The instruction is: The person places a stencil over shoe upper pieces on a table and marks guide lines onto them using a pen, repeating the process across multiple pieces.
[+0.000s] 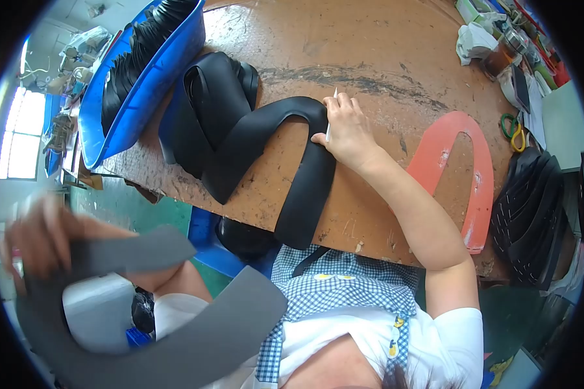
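Observation:
My left hand (pixel 45 236), blurred by motion, is raised off the table at the far left. It grips a dark grey U-shaped sheet (pixel 207 327), which hangs in front of my body. My right hand (pixel 350 129) rests at the upper bend of a black U-shaped piece (pixel 308 188) on the table, with a thin white pen (pixel 328 129) between its fingers. That black piece lies partly against a pile of folded black sheets (pixel 217 97). To the right of my right forearm, a red U-shaped template (pixel 479 181) lies flat.
A blue bin (pixel 146 97) full of black pieces stands at the upper left of the brown table (pixel 370 52). At the right edge are a bundle of black strips (pixel 532 214), scissors (pixel 516 135), a phone (pixel 520 87) and a jar (pixel 505 52). Another blue container (pixel 204 243) is below the table.

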Motion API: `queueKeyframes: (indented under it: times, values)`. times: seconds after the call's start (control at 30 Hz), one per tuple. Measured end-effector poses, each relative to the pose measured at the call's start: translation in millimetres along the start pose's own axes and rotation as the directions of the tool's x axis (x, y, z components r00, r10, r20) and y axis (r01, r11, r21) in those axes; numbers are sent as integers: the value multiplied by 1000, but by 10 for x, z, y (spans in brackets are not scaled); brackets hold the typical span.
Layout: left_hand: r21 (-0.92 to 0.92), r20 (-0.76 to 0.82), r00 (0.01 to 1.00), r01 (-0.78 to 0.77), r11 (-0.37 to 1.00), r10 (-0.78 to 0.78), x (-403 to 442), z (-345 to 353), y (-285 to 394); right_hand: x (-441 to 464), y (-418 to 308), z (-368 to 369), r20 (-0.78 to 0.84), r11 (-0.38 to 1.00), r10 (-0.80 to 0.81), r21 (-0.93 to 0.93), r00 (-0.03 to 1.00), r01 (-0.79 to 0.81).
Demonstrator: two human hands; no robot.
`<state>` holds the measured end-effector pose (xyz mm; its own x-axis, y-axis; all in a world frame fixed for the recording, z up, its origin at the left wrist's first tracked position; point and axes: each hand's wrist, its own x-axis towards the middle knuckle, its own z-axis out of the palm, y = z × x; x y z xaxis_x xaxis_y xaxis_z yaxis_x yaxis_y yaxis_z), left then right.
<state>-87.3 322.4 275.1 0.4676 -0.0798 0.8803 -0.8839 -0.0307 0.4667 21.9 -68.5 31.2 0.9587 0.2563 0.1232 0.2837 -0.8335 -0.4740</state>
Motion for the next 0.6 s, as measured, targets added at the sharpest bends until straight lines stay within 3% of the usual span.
queueKeyframes:
  times: [0.03, 0.07, 0.1, 0.13, 0.17, 0.2, 0.23, 0.27, 0.3, 0.37, 0.43, 0.47, 0.5, 0.53, 0.6]
  values:
    - [302, -109, 988, 135, 944, -106, 12, -239, -235, 32, -54, 13, 26, 999, 51, -14, 998, -51]
    - [489, -151, 960, 278, 827, -234, 53, -439, -574, 81, -120, 28, 51, 995, 102, -29, 994, -100]
    - [564, -116, 926, 360, 743, -360, 74, -492, -918, 120, -156, 29, 72, 988, 152, -45, 986, -149]
    - [311, 7, 840, 514, 799, -543, 170, -14, -1096, 141, -157, 35, 78, 985, 170, -37, 982, -168]
    - [465, 72, 751, 557, 689, -656, 187, -95, -1442, 158, -152, 52, 84, 982, 187, -31, 979, -185]
    - [643, -7, 724, 532, 551, -690, 98, -214, -1783, 169, -151, 54, 90, 979, 203, -23, 975, -202]
    - [749, 41, 646, 485, 452, -762, -23, -510, -2179, 165, -142, 17, 115, 980, 195, 25, 974, -199]
    - [893, 58, 688, 288, 346, -723, -170, -561, -2330, 139, -119, -35, 134, 977, 190, 75, 972, -202]
    - [978, 23, 814, 101, 180, -581, -268, -343, -2363, 101, -93, -68, 151, 969, 193, 128, 969, -213]
    - [973, 127, 897, -30, 228, -424, -260, 487, -2140, 35, -6, 134, -77, 966, 118, 242, 990, -96]
    - [840, 333, 827, -43, 540, -452, -318, 1232, -1995, -49, 46, 182, -227, 932, 63, 361, 972, 24]
    - [759, 394, 739, 74, 647, -547, -355, 1533, -1890, -124, 29, 120, -280, 896, 47, 437, 959, 83]
    - [662, 470, 638, 202, 722, -610, -397, 1771, -1821, -172, 23, -17, -208, 842, 42, 534, 977, 78]
    - [625, 490, 626, 234, 745, -607, -448, 1940, -1833, -248, 14, -175, -150, 781, 72, 623, 986, 38]
    - [418, 622, 422, 533, 736, -659, -453, 2098, -1923, -431, 16, -530, -88, 709, 95, 705, 992, -5]
